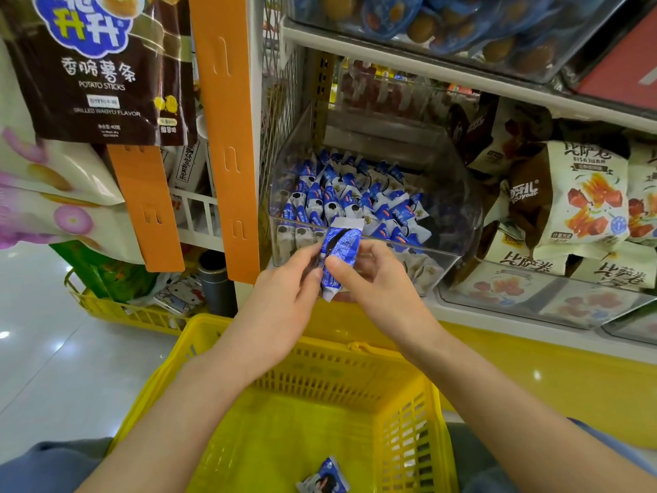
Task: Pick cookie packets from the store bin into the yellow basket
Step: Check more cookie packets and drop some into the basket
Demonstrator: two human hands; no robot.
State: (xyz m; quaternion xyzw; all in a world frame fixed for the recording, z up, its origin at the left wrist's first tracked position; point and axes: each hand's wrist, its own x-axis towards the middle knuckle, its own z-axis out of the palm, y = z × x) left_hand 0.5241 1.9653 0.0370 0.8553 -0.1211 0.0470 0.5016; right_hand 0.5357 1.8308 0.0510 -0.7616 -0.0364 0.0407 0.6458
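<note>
Blue-and-white cookie packet (336,257) stands nearly upright between both hands on my head-camera feed, just in front of the clear store bin (442,253). The left hand (281,297) pinches the packet's left edge with curled fingers, and the right hand (377,279) grips its other side between thumb and forefinger. More packets (348,197) fill the bin. Below the forearms, the yellow basket (170,368) holds one packet (325,478) on its floor.

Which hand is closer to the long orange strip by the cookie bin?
Left. The left hand is beside the bottom end of the orange strip. The right hand is on the far side of the cookie packet both hands pinch.
</note>
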